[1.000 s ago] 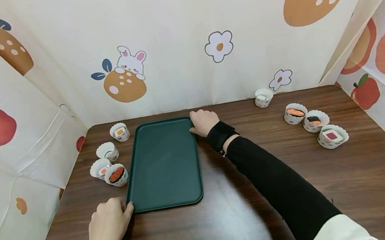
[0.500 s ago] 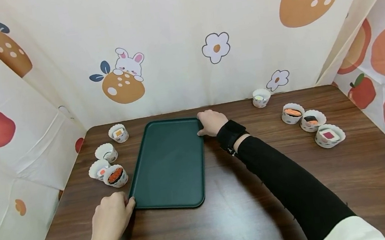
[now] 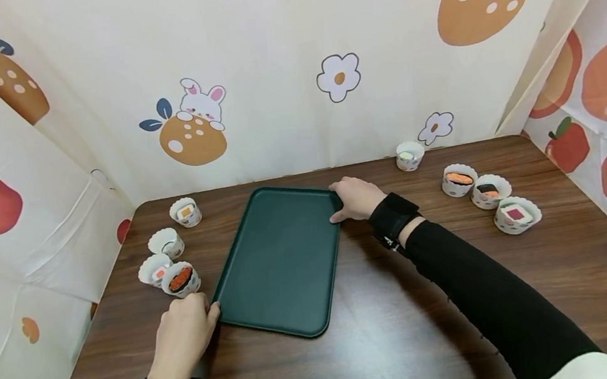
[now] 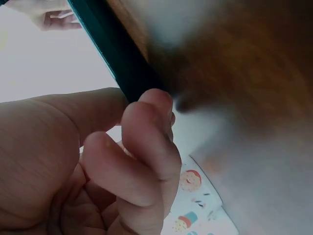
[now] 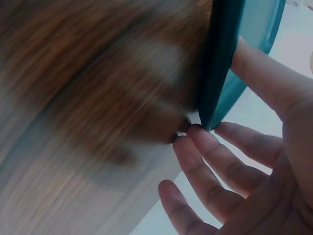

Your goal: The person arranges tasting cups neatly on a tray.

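Note:
A dark green rectangular tray [image 3: 284, 261] lies on the wooden table, turned at an angle so its far end leans right. My left hand [image 3: 185, 333] pinches its near left corner between thumb and curled fingers; the left wrist view shows the tray's edge [image 4: 110, 49] between them. At the far right corner, my right hand [image 3: 358, 198] holds the tray, thumb on the side rim and fingertips at the corner. In the right wrist view, the thumb [image 5: 259, 73] presses the tray's rim [image 5: 222, 63], and the other fingers spread below, some touching the corner.
Several paper cups with sushi pieces stand left of the tray, the nearest cup [image 3: 181, 280] close to my left hand. More cups stand at the right, including a front cup [image 3: 517, 216] and a back cup [image 3: 410, 156]. A patterned curtain [image 3: 265, 61] borders the table.
The tray has swung clockwise, its far end moving right, with my right hand travelling right along with it. My left hand has shifted slightly right and away from me, keeping its corner.

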Demonstrator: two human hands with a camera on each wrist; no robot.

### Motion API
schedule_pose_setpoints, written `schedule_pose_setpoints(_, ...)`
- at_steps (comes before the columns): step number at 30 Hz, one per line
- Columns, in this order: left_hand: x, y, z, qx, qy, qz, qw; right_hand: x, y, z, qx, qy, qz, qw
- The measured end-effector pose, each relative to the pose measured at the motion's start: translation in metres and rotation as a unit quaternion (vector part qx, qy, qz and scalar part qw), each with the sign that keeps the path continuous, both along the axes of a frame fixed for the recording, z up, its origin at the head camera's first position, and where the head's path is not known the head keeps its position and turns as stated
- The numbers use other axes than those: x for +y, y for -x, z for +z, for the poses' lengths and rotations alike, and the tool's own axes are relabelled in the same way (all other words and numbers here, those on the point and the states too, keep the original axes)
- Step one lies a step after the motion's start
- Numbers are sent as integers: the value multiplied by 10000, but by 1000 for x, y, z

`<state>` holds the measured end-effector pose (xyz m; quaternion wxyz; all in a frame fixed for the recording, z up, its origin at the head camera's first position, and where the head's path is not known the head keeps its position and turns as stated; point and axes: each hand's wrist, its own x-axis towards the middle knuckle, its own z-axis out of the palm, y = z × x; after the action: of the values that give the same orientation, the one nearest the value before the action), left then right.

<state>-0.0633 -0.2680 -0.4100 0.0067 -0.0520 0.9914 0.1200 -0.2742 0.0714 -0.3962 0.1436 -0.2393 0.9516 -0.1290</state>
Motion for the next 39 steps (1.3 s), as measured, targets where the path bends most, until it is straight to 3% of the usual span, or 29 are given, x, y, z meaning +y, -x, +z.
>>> schedule_pose_setpoints(7, 7, 10, -1, 296, 7, -196, 9994, 23, -8, 2, -240, -145, 47, 9996)
schedule_pose_setpoints(9, 6, 14, -7, 473, 82, -273, 9985, 29, -11, 2, -228, -120, 50, 9997)
schedule_pose_setpoints(14, 12, 23, -11, 715, 176, -512, 9960, 47, -22, -3, -32, 13, 14, 10000)
schedule_pose_setpoints(22, 29, 37, -7, 1021, 263, -702, 9919, 76, -48, -9, 330, 96, -99, 9994)
schedule_pose_setpoints(31, 44, 67, -7, 820, 18, -743, 9939, 105, -82, -12, 971, 95, -347, 9946)
schedule_pose_setpoints(39, 56, 93, -9, 874, -153, -800, 9928, 130, -105, -17, 990, 501, -728, 9912)
